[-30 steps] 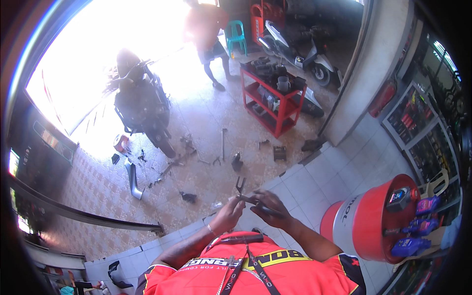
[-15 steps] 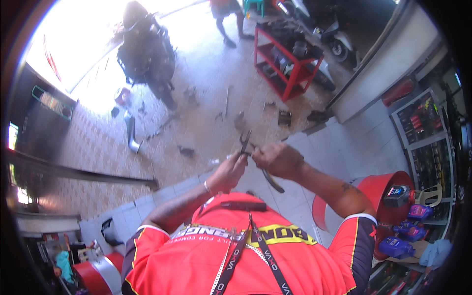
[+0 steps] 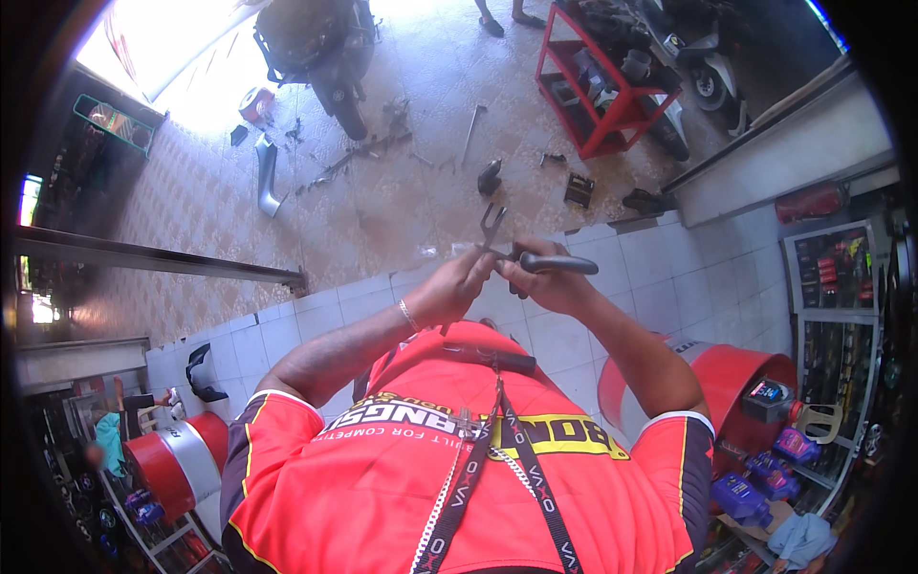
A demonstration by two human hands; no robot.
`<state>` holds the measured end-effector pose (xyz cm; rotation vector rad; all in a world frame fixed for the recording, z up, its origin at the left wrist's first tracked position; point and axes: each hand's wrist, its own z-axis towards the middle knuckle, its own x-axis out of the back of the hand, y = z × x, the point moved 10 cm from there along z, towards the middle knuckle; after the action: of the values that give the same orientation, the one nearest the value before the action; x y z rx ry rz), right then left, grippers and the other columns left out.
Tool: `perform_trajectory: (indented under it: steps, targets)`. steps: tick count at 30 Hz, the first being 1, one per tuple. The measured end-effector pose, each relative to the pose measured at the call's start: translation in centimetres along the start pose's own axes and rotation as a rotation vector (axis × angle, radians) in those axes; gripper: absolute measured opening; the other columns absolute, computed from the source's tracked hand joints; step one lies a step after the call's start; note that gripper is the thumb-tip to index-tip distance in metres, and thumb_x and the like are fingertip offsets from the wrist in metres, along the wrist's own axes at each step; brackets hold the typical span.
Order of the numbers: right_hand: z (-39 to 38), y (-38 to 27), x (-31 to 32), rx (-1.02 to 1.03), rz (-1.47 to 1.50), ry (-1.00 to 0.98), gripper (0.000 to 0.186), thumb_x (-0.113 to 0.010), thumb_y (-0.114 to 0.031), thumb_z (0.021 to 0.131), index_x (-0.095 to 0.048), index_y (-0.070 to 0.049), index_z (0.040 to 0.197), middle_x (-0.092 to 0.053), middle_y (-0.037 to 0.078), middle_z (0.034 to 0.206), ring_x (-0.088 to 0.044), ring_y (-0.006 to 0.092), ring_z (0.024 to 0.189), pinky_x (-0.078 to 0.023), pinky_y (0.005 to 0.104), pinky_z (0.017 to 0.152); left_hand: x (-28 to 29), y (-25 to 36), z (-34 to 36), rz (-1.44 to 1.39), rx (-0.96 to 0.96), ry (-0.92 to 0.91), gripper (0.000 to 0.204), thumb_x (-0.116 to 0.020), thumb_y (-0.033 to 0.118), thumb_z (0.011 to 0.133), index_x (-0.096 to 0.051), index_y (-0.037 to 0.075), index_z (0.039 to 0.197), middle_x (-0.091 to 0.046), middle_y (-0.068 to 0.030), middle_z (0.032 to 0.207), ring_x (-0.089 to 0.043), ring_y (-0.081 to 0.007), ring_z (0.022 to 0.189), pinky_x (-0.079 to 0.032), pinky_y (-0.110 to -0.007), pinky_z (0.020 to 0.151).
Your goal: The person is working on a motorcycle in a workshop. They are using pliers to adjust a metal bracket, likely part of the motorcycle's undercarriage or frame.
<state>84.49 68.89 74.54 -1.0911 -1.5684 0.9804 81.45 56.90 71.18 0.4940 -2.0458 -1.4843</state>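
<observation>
Both hands are at work on the near side of the red cart, off to its left. The left hand has its grip pinched round 1 forked metal piece, fork end facing outward. The right hand — its grip's closed around 1 dark-handled tool, right beside that forked piece; can't tell if they're touching. There's also a motorbike parked well left of the cart — another person's feet show between them.
</observation>
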Motion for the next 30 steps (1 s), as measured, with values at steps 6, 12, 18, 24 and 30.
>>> perform_trajectory:
  steps: [6, 12, 18, 24, 30]
  targets:
    - [-0.1, -2.6, 0.8, 0.242, -0.441, -0.020, 0.017, -0.068, -0.020, 0.091, -0.061, -0.007, 0.101, -0.066, 0.008, 0.080, -0.067, 0.0209, 0.069, -0.053, 0.0355, 0.058, -0.1, 0.6, 0.2, 0.233, -0.003, -0.001, 0.043, -0.040, 0.041, 0.107, -0.055, 0.000, 0.112, -0.059, -0.0194, 0.087, -0.058, -0.0333, 0.080, -0.045, -0.042, 0.070]
    - [-1.8, -5.0, -0.4, 0.470, -1.095, 0.049, 0.012, -0.062, -0.016, 0.089, -0.057, -0.013, 0.099, -0.066, 0.010, 0.084, -0.069, 0.0297, 0.081, -0.056, 0.0425, 0.067, -0.9, -1.0, 0.9, 0.160, 0.156, -0.027, 0.046, -0.041, 0.039, 0.106, -0.057, -0.003, 0.117, -0.063, -0.0293, 0.096, -0.062, -0.0450, 0.093, -0.047, -0.047, 0.082]
    - [-0.1, -3.5, 0.9, 0.344, -0.589, 0.049, 0.012, -0.066, -0.013, 0.086, -0.058, -0.009, 0.094, -0.065, 0.014, 0.080, -0.067, 0.0335, 0.077, -0.053, 0.0443, 0.067, -0.1, 0.5, 0.8, 0.152, 0.005, 0.074, 0.043, -0.041, 0.040, 0.107, -0.055, 0.000, 0.105, -0.055, -0.0127, 0.077, -0.054, -0.0245, 0.071, -0.045, -0.039, 0.064]
    - [1.0, 2.5, 0.3, -0.088, 0.248, -0.068, 0.026, -0.074, -0.024, 0.091, -0.056, -0.005, 0.085, -0.054, 0.000, 0.061, -0.053, 0.0069, 0.056, -0.042, 0.0266, 0.048, 0.2, 0.9, 0.7, 0.229, -0.012, 0.120, 0.043, -0.042, 0.041, 0.107, -0.054, 0.001, 0.096, -0.055, -0.0101, 0.068, -0.055, -0.0237, 0.060, -0.045, -0.040, 0.058]
    - [-0.5, -3.0, 1.0, 0.482, -0.675, 0.113, 0.015, -0.066, -0.019, 0.086, -0.059, -0.012, 0.098, -0.064, 0.014, 0.075, -0.069, 0.0341, 0.078, -0.054, 0.0437, 0.063, -0.6, 0.4, 0.8, 0.182, 0.180, 0.075, 0.043, -0.042, 0.041, 0.107, -0.054, 0.001, 0.097, -0.055, -0.0072, 0.067, -0.054, -0.0188, 0.057, -0.044, -0.038, 0.053]
